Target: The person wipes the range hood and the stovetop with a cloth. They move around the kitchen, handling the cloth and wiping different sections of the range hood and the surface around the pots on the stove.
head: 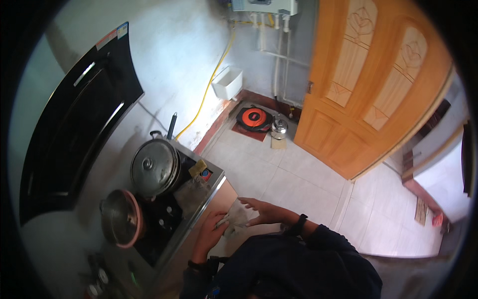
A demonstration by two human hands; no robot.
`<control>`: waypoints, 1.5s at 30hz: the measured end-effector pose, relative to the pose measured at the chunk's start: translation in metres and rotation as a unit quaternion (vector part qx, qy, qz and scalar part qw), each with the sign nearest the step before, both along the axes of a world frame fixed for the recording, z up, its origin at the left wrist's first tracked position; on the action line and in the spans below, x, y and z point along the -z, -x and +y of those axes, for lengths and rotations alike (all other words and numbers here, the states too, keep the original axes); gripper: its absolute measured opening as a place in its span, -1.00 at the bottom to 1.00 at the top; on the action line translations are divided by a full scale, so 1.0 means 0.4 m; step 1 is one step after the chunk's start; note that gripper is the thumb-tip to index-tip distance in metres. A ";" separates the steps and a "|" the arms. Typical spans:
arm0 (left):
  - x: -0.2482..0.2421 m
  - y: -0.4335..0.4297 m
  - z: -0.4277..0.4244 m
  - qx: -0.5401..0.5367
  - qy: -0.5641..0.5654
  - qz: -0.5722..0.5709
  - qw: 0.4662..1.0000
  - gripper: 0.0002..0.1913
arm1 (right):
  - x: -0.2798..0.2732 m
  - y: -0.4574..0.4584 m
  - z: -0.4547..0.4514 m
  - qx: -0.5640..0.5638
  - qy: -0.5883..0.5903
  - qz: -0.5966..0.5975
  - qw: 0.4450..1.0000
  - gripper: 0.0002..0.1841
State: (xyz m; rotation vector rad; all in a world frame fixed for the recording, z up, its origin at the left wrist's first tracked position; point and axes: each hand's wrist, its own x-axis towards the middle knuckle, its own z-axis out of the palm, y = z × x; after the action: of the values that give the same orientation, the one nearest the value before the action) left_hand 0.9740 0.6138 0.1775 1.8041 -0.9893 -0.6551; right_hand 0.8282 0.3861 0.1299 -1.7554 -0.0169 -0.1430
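Observation:
A crumpled greyish cloth (238,217) hangs in front of the stove counter, between my two hands. My left hand (212,231) has its fingers closed on the cloth's left side. On the other side, my right hand (264,212) is spread, fingers and thumb apart; its thumb lies close to the cloth, and whether it touches is not clear. Just left of them is the black gas stove (164,220) on a metal-edged counter. A second grey cloth (192,194) lies flat near its front edge, with a yellowish sponge (198,168) beside it.
A lidded metal pot (154,166) and a pan with a pink basin (135,224) stand on the stove. A black range hood (74,112) hangs at left. On the tiled floor are an orange-and-black round object (254,117) and a metal kettle (279,129), near a wooden door (336,130).

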 end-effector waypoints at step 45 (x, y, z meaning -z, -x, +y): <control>0.410 -0.484 0.276 -0.583 -0.095 -0.112 0.799 -0.57 | 0.105 -0.156 -0.146 0.073 0.058 0.330 0.939 -0.77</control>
State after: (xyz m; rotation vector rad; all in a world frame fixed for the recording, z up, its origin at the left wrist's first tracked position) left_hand 1.1677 0.7242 0.0134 2.2565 0.1986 0.2637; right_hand 0.8905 0.3276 0.0878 -1.8463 0.6040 0.3523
